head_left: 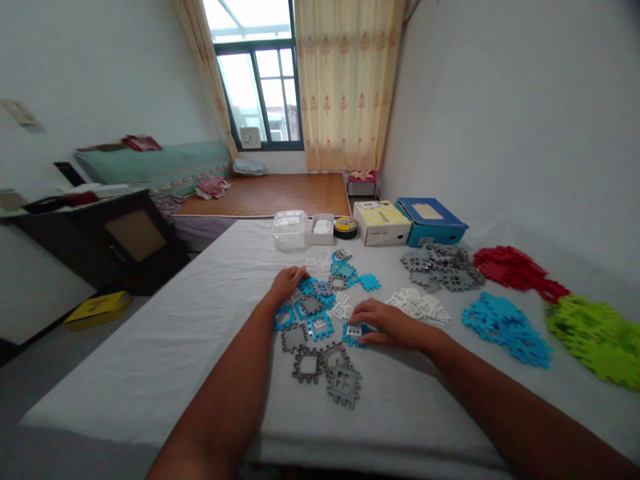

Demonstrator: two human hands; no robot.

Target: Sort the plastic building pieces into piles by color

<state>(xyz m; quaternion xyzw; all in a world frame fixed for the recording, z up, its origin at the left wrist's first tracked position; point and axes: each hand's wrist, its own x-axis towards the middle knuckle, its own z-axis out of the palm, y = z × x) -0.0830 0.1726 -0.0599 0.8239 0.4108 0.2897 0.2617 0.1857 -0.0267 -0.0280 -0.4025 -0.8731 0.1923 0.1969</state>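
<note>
My right hand (383,323) has its thumb and fingers around a small blue interlocking tile (352,341) with a white window grid (355,329) on it, low over the table. My left hand (289,284) rests at the left edge of the spread tiles, its fingers loosely bent and apparently holding nothing; their undersides are hidden. Between the hands lie blue frame tiles (321,327) and grey tiles (311,305). Nearer to me are several grey toothed tiles (344,385), some overlapping. Loose white window grids (342,307) lie just beyond my right fingertips.
To the right are piles of white grids (420,305), grey tiles (443,267), red tiles (513,268), blue tiles (505,328) and lime-green tiles (595,340). Along the far edge stand a clear plastic box (290,231), a round tin (345,227), a yellow-white box (383,224) and a blue box (431,221).
</note>
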